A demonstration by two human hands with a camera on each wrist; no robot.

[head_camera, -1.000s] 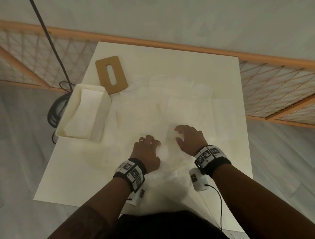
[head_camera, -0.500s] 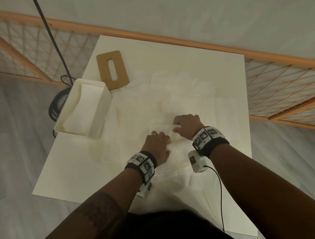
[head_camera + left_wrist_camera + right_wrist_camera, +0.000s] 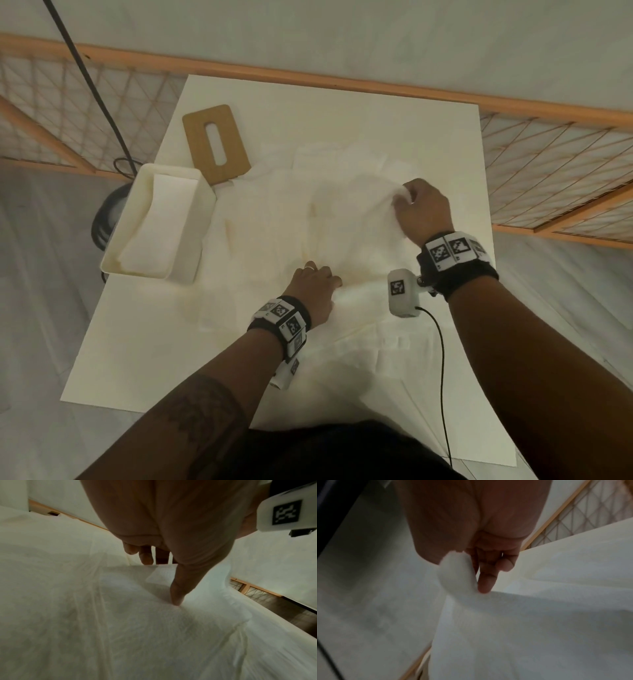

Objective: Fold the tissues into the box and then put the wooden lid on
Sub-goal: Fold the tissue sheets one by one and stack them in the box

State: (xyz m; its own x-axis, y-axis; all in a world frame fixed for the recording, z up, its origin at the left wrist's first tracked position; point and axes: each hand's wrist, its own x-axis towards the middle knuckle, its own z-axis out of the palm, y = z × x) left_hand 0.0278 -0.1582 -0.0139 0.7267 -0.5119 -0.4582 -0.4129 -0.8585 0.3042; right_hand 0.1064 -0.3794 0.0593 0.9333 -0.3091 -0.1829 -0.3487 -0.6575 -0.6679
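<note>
Head view gives the whole layout: one white box [image 3: 156,219] at the left edge of the table [image 3: 137,359], one wooden lid [image 3: 215,144] lying flat just beyond it, and tissues [image 3: 274,219] spread over the middle, too overlapped to count. Only the right wrist view shows the right hand [image 3: 423,210] properly: its grip is clamped on a lifted tissue corner [image 3: 457,573], thumb against fingers. Left wrist view shows the left hand [image 3: 315,286] with its thumb tip [image 3: 176,600] pressing the sheets down, fingers loosely bent, holding nothing.
</note>
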